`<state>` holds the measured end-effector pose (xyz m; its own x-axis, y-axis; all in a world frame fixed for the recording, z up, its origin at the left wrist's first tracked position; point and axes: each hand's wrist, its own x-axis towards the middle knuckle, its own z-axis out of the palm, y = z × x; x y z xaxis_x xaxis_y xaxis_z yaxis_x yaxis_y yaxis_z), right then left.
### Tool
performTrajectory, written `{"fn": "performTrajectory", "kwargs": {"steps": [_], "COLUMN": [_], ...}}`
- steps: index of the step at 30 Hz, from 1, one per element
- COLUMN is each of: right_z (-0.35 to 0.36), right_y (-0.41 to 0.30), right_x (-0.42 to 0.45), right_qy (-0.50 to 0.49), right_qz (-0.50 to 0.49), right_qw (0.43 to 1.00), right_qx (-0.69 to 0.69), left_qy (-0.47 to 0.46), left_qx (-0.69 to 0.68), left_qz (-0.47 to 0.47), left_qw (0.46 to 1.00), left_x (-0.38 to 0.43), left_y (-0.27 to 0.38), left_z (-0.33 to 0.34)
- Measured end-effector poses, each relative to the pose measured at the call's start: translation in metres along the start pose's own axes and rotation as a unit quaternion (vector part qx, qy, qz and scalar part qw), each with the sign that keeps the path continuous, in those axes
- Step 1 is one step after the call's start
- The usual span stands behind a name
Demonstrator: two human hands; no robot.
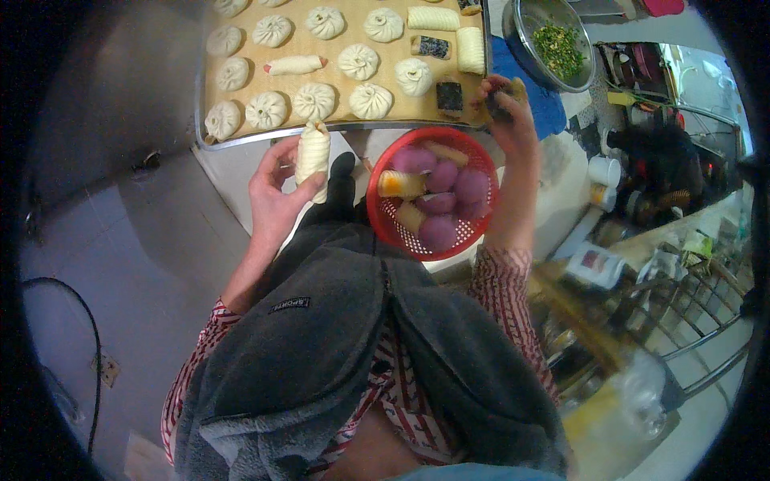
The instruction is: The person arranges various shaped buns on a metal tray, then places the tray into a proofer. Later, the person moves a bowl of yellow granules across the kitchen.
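My left hand (280, 180) holds a pale rolled bun with a ridged surface (313, 157) upright, in front of the tray's near edge. My right hand (508, 108) is at the tray's near right corner with its fingers around a small dark item (498, 103), blurred, that looks like a seaweed-wrapped roll. The metal tray (271, 137), lined with tan paper, carries several pleated buns (314, 101), a sausage roll (295, 65), pale ridged rolls (470, 50) and seaweed-wrapped rolls (449, 98). Between my forearms sits a red plastic basket (385, 225) with several purple buns (438, 232) and yellowish rolls (402, 183).
A steel bowl (516, 45) with chopped green filling (558, 51) stands beyond my right hand, by a blue cloth (541, 108). White cups (603, 171) and a metal rack (692, 306) are at the right. A dark cable (95, 337) hangs at the left.
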<state>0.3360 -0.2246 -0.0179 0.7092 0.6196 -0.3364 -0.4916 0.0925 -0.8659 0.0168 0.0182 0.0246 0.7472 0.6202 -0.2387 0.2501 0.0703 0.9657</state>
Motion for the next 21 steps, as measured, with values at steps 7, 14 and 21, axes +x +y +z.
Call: {"fn": "performTrajectory", "kwargs": {"steps": [7,14,21], "right_z": [0.024,0.039,0.009], "right_y": [0.038,0.053,0.059], "right_x": [0.047,0.041,0.045], "right_qy": [0.077,0.105,-0.024], "right_qz": [-0.075,-0.054,-0.11], "right_qw": [0.619,0.613,0.569], "right_qx": [-0.778,-0.781,-0.815], "left_qy": [0.016,0.025,0.033], "left_qx": [-0.027,-0.006,0.024], "left_qz": [0.001,-0.008,-0.027], "left_qw": [1.0,1.0,0.999], "left_x": [-0.002,-0.001,0.0], "left_y": [-0.002,-0.005,-0.014], "left_z": [0.002,0.0,0.006]}}
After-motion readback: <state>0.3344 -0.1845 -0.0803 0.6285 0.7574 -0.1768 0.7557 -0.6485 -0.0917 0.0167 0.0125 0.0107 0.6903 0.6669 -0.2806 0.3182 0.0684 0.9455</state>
